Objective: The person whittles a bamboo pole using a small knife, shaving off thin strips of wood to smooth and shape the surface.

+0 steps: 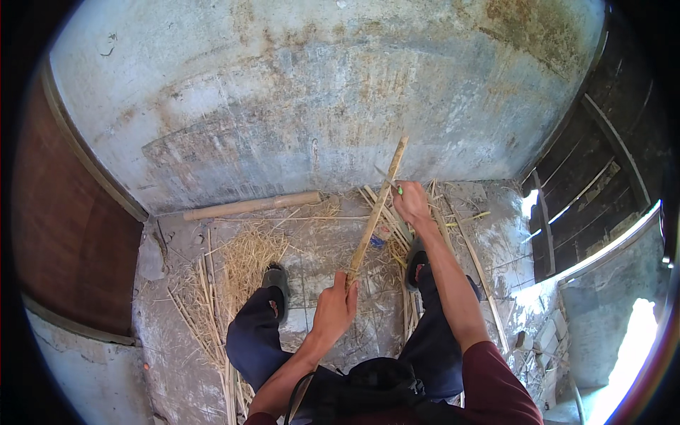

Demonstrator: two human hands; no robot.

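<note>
My left hand (335, 309) is closed around the lower end of a long bamboo strip (377, 210). The strip slants up and away to the right, its far end raised in front of the wall. In my right hand (411, 202) is a knife with a green handle (399, 190), the fingers wrapped round it. Its thin blade (383, 173) points up and left and lies across the strip's upper part. Whether the edge bites into the strip is too small to tell.
A bamboo pole (253, 205) lies along the foot of the stained wall (319, 106). Pale shavings (248, 258) heap beside my left shoe (275, 282). More strips (476, 265) lie by my right leg. Broken tiles (549, 336) sit at the right, and a brown door (78, 212) stands left.
</note>
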